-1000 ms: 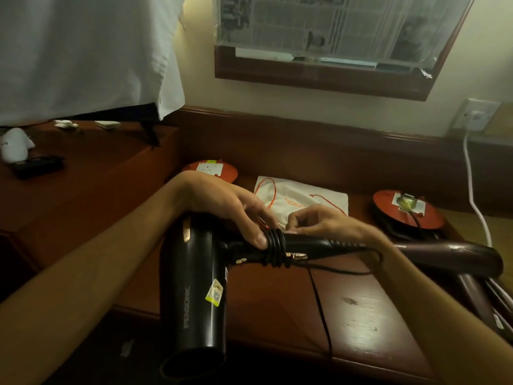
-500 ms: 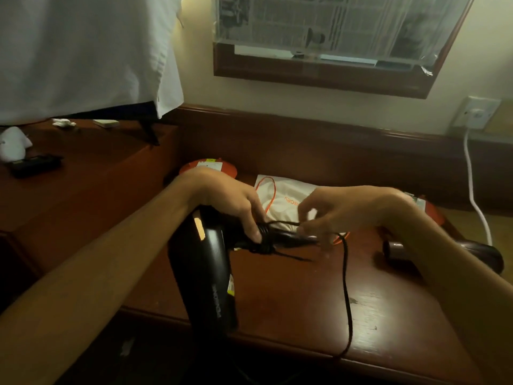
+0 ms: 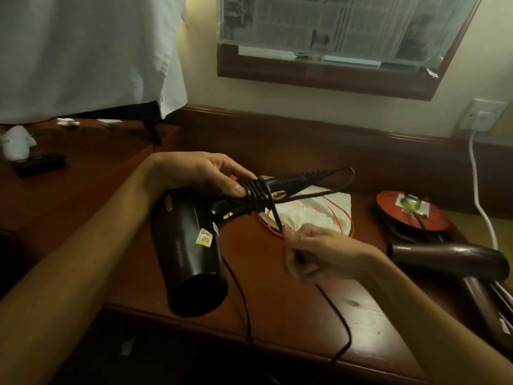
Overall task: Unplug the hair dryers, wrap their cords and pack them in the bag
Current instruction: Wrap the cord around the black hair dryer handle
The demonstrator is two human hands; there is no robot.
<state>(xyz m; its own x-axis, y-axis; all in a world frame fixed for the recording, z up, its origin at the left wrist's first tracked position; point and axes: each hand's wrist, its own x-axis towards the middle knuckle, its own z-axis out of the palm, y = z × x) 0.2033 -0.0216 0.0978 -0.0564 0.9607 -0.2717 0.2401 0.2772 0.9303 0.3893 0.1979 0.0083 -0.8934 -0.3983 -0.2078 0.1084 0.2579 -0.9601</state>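
At frame centre the left hand (image 3: 200, 173) grips the black hair dryer (image 3: 194, 245); the right hand (image 3: 313, 254) pinches its cord (image 3: 274, 215). The white bag (image 3: 305, 215), partly hidden, lies on the counter (image 3: 277, 301), contents unseen.

A glossy black plastic hair dryer (image 3: 191, 251) bears a small yellow-green sticker (image 3: 204, 237); its cord (image 3: 256, 196) is black too. The reddish-brown wooden surface (image 3: 291, 295) carries a white cloth bag (image 3: 308, 215) with orange drawstrings, far centre. At right lie a dark maroon hair dryer (image 3: 455, 259) and a red disc (image 3: 410, 209) with a white label.
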